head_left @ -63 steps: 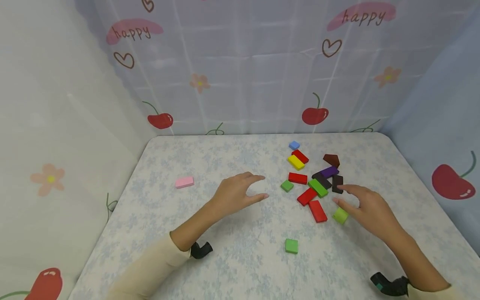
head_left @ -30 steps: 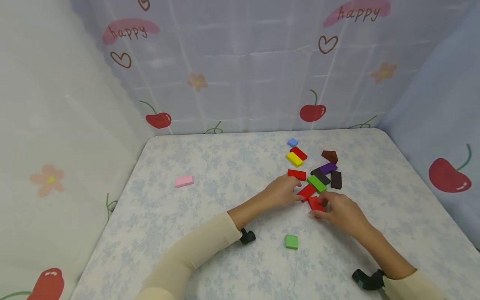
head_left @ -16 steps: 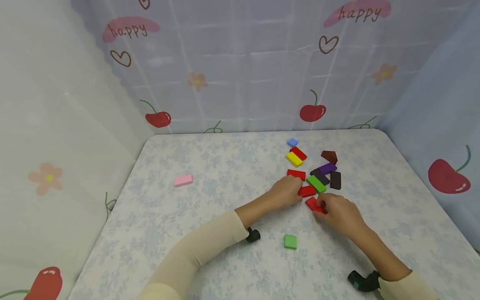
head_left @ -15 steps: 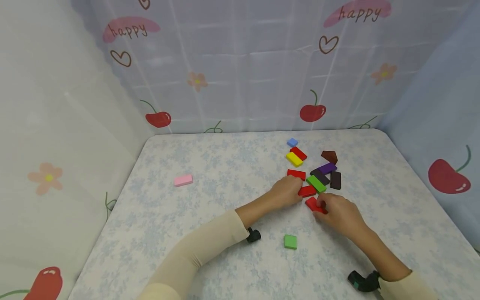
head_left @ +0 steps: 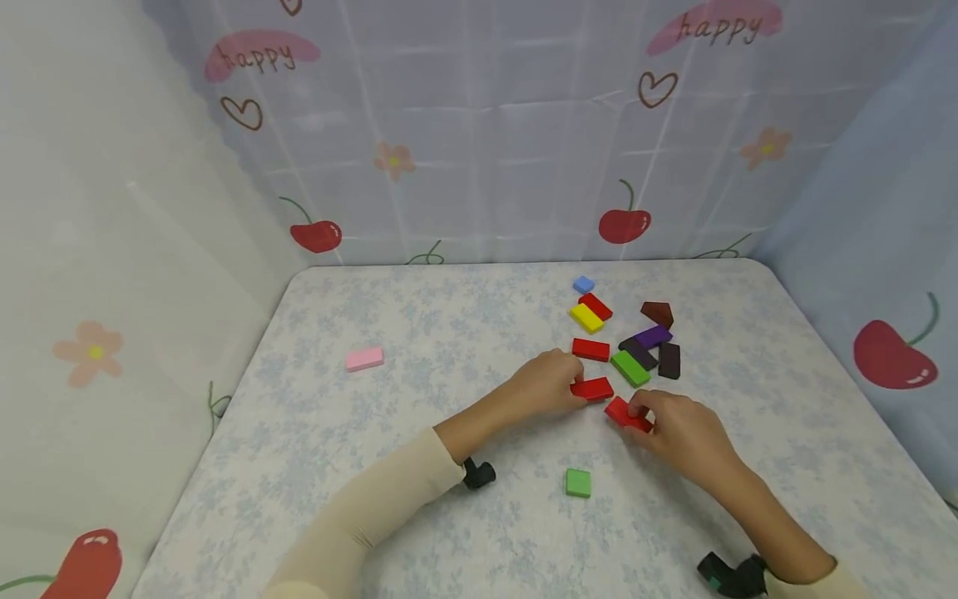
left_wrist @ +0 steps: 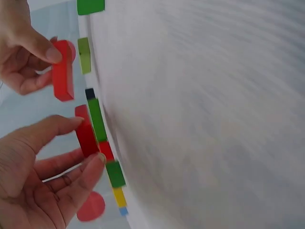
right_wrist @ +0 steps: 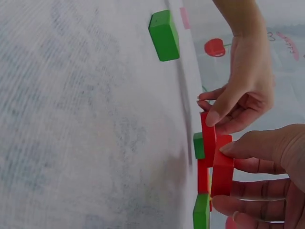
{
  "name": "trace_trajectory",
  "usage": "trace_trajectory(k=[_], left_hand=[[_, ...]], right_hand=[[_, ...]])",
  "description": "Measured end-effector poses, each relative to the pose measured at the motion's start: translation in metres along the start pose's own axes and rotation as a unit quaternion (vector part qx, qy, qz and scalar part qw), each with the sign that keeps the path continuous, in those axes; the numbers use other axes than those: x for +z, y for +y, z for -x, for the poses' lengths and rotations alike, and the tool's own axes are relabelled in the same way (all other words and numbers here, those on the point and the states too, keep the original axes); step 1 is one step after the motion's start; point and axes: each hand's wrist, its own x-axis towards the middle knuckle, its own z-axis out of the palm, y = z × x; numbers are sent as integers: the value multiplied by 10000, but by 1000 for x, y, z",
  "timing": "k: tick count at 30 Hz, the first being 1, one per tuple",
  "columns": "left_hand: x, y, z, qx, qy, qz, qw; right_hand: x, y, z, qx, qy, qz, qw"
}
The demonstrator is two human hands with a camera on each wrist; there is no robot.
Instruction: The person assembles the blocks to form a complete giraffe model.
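Observation:
My left hand (head_left: 542, 384) pinches a red rectangular block (head_left: 595, 389) between thumb and fingers. Just to the right, a second red block (head_left: 624, 413) is gripped by my right hand (head_left: 684, 433). Both blocks look raised a little off the table in the left wrist view, the right hand's red block (left_wrist: 63, 71) higher than the left hand's red block (left_wrist: 86, 131). Close behind them lie a green block (head_left: 631, 368) and another red block (head_left: 590, 349). A yellow-green block (left_wrist: 84, 55), hidden in the head view, shows in the left wrist view.
Farther back lie a yellow block (head_left: 587, 318), a blue block (head_left: 584, 284), a purple block (head_left: 654, 336), a brown block (head_left: 658, 314) and dark blocks (head_left: 669, 361). A green square block (head_left: 578, 482) lies in front, a pink block (head_left: 364, 358) far left. Cloth walls surround the table (head_left: 449, 316).
My left hand reached right, took a red block and drew it left, away from the green one. My right hand moved left from beside a dark block and took the other red block, turning it.

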Motion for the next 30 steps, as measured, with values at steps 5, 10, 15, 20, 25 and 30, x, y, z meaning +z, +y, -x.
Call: trace_trajectory(k=[5,10,15,20,25,30], left_hand=[[-16,-24,22,125,57,322,9994],[-32,-44,44,209,23,307,9993],[-41,-64,65,254,44,275,9993],[-44,-89,84,227,-89,338,9991],[-48,-114,97,281,-241,521,9980],[-52,-131,106,192,-212,572,9980]], right_hand=[[-6,-15,0,-274,-50,3,9996],[-5,-29,-8,-672,-40,50,9977],[4,-39,-23,-1043,-40,16,9945],[15,-50,-41,-1384,-199,-71,9901],[26,-63,-57,-1578,-471,-164,9862],[39,-74,-70,-1727,-642,-185,9827]])
